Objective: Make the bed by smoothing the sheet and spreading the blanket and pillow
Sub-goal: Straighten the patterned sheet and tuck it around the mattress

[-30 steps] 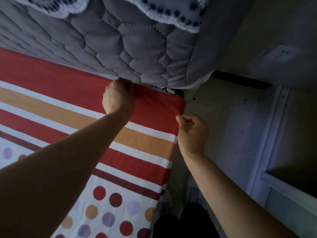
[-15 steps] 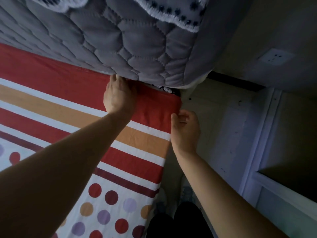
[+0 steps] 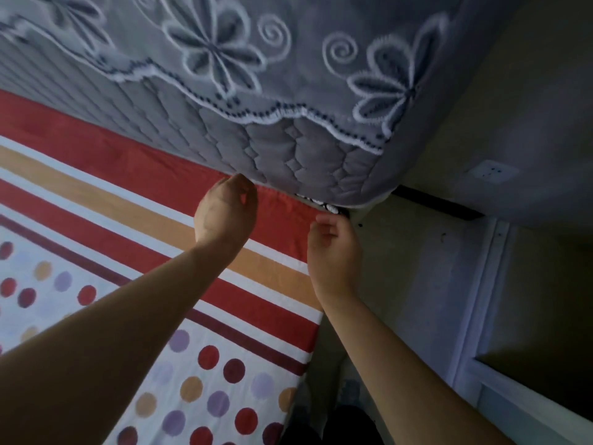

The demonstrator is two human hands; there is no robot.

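Observation:
The sheet, with red, orange and white stripes and coloured dots, covers the mattress up to a grey quilted headboard with white flower stitching. My left hand is at the sheet's red top edge, just below the headboard, its curled fingers and thumb pinching the cloth. My right hand is at the mattress's top right corner, its fingers curled round the sheet's corner. Small wrinkles run in the red band between the two hands. No blanket or pillow is in view.
To the right of the bed is a narrow strip of pale floor, then a white framed panel or door. A wall socket sits on the wall beside the headboard. My dark-clad legs stand at the mattress side.
My left hand has drawn back a little from under the headboard and its fingers have curled. My right hand stays at the sheet corner. The view has tilted up, showing more headboard.

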